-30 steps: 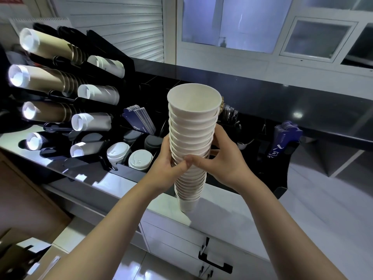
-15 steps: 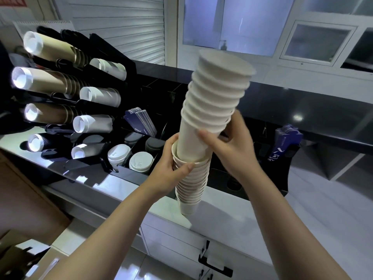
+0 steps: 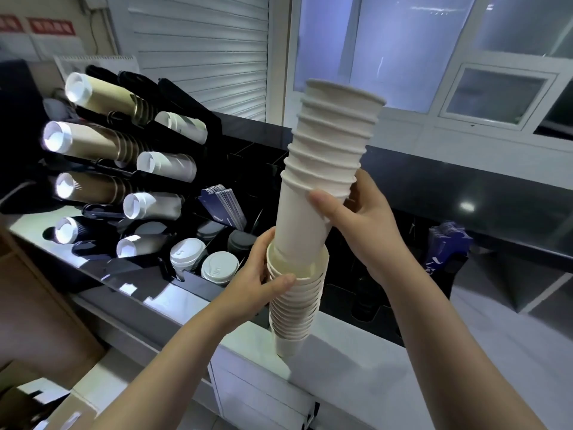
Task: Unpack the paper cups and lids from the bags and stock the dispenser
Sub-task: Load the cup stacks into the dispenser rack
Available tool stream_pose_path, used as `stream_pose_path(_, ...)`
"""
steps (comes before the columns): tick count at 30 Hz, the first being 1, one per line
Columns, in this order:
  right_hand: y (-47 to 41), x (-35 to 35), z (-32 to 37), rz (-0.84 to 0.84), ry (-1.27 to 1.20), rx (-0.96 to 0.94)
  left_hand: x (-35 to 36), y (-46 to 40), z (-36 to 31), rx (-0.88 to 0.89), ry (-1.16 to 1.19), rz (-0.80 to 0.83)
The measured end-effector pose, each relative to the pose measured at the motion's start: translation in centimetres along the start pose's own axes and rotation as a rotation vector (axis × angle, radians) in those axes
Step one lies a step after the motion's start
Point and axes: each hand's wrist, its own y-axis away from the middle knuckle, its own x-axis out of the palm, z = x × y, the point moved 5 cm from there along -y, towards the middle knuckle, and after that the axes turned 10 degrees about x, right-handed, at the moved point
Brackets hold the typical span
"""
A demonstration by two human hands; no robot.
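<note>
I hold a tall stack of white paper cups in front of me, split in two. My right hand (image 3: 356, 218) grips the upper stack of cups (image 3: 325, 156), which leans right and sits partly drawn out of the lower one. My left hand (image 3: 257, 274) grips the lower stack of cups (image 3: 294, 305) near its top rim. The black cup dispenser (image 3: 192, 125) stands at the left, with rows of brown and white cups lying in its slanted tubes. White lids (image 3: 218, 268) sit in bins below it.
The dispenser stands on a white counter (image 3: 356, 361) with cabinet fronts underneath. A black raised ledge (image 3: 465, 184) runs behind. Dark blue sleeve packs (image 3: 223, 206) stand beside the lids, and another blue pack (image 3: 446, 252) at the right. Cardboard boxes (image 3: 37, 405) lie at lower left.
One second ago the cups were one stack held by both hands. My right hand has since lifted the upper part up and tilted it right, sliding it partly out of the lower part.
</note>
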Motion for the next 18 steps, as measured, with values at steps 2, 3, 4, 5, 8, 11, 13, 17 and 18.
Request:
stream_pose_path(2,-0.4,0.2,0.0,0.022,-0.012,0.016,-0.2,-0.1,-0.4,0.013,-0.01,-0.009)
stream_pose_path(3,-0.6,0.4,0.0,0.035,-0.017,0.019,-0.3,-0.2,-0.7,0.024,-0.016,-0.016)
stream_pose_path(4,-0.8,0.5,0.1,0.048,-0.019,0.023,-0.4,-0.3,-1.1,0.041,-0.018,-0.025)
stream_pose_path(5,-1.0,0.7,0.0,0.059,-0.02,0.028,-0.6,-0.4,-1.5,0.061,-0.018,-0.041)
stream_pose_path(8,-1.5,1.3,0.2,0.075,-0.009,0.029,-1.3,-0.7,-3.4,0.162,-0.045,-0.094)
stream_pose_path(11,-2.2,2.1,0.6,0.069,0.007,0.013,-2.4,-0.9,-5.9,0.306,-0.119,-0.151)
stream_pose_path(13,-2.7,2.8,0.9,0.059,-0.002,0.014,-3.3,-1.1,-7.0,0.378,-0.164,-0.168)
stream_pose_path(17,-3.5,4.7,1.2,0.024,-0.03,0.053,-5.2,-1.9,-8.1,0.452,-0.212,-0.132)
stream_pose_path(18,-3.6,5.3,1.2,0.007,-0.041,0.062,-5.7,-2.0,-8.0,0.453,-0.204,-0.128)
